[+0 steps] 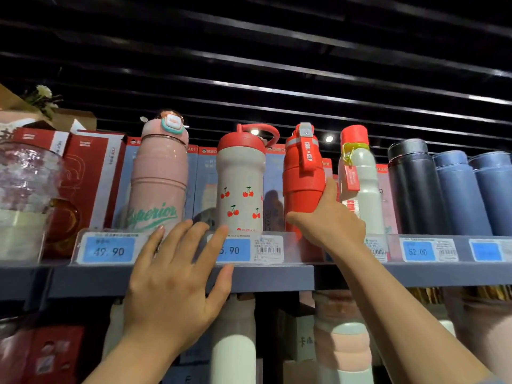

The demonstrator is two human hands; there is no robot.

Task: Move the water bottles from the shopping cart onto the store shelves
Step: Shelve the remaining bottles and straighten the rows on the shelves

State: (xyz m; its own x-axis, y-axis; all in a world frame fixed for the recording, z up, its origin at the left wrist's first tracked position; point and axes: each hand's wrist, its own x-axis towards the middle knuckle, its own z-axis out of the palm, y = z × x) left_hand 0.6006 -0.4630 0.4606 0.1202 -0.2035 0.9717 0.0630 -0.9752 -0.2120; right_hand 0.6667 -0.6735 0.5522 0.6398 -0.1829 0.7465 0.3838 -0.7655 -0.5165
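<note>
A red water bottle (302, 176) with a grey clasp and a "COOL x CUP" strap stands upright on the top shelf (277, 278), and my right hand (329, 220) grips its lower half from the right. My left hand (177, 278) is spread flat over the shelf's front edge and price strip, holding nothing. Left of the red bottle stand a white cherry-print bottle (241, 187) with a red lid and a pink "Superior" bottle (159, 178). A white bottle (360, 178) with a red cap stands to its right. The shopping cart is out of view.
Dark and blue flasks (443, 189) fill the shelf's right end. Red boxes (91, 173) and a glass jar (25, 195) sit at the left. Boxed stock stands behind the bottles. Blue price tags (109, 249) line the edge. More bottles (235, 342) crowd the shelf below.
</note>
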